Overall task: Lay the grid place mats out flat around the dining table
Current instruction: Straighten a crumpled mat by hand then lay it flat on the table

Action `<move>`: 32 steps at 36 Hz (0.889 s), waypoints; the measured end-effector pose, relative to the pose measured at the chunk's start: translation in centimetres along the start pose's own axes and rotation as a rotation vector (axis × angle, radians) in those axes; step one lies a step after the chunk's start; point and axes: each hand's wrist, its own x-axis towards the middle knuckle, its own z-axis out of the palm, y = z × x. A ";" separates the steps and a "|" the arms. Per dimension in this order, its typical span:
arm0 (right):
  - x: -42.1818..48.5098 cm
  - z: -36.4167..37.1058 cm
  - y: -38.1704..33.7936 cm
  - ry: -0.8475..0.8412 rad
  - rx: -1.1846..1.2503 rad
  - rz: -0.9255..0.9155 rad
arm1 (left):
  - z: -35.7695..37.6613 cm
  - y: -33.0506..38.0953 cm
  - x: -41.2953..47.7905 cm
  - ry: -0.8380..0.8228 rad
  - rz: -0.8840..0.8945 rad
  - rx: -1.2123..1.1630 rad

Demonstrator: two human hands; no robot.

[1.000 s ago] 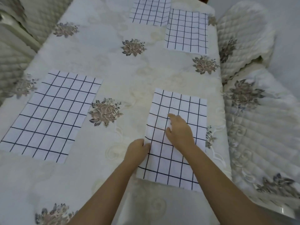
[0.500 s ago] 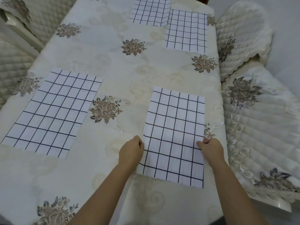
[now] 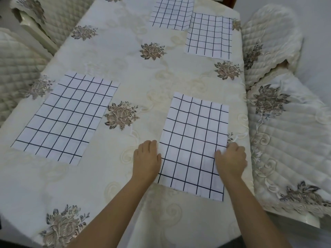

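The right hand (image 3: 231,161) pinches the near mat (image 3: 193,140) at its right long edge, thumb on top; the left hand (image 3: 146,158) sits curled against the left edge, whether gripping I cannot tell; the mat lies flat between them at lower centre-right of the frame, long axis running up the frame, both hands equally near; four grid mats on the flowered tablecloth (image 3: 125,56): this one, a second mat (image 3: 66,119) at centre left, a third mat (image 3: 172,13) and fourth mat (image 3: 209,34) touching at upper right.

— What covers the tabletop (image 3: 125,56)?
— A cream cloth (image 3: 188,72), embroidered with brown roses (image 3: 121,114) and pale scrolls.
— And around it?
— Chairs in quilted cream covers: the near right chair (image 3: 290,140), the far right chair (image 3: 272,27) and the left chair (image 3: 16,56). Beyond them is a plain grey surface (image 3: 318,42) in soft light.
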 end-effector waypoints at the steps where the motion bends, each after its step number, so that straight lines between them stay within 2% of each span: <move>1: -0.8 0.5 -0.4 0.052 -0.011 -0.120 | 0.5 -0.2 -0.5 0.001 0.049 0.010; 3: -2.6 1.9 -1.2 0.070 -0.031 -0.334 | 1.3 -0.4 -1.4 -0.060 0.072 0.002; 5: -4.3 3.5 -1.9 -0.007 -0.080 -0.475 | 2.0 -0.6 -2.4 -0.127 0.048 0.004; 15: -7.0 6.7 -3.8 -0.256 -0.264 -0.916 | 2.8 -1.4 -4.7 -0.145 0.055 0.024; 21: -6.3 7.8 -5.4 -0.248 -0.283 -1.062 | 2.5 -1.7 -5.4 -0.119 0.035 0.057; 32: -3.2 8.5 -6.6 -0.282 -0.326 -1.125 | 2.3 -1.4 -5.8 -0.084 0.010 0.078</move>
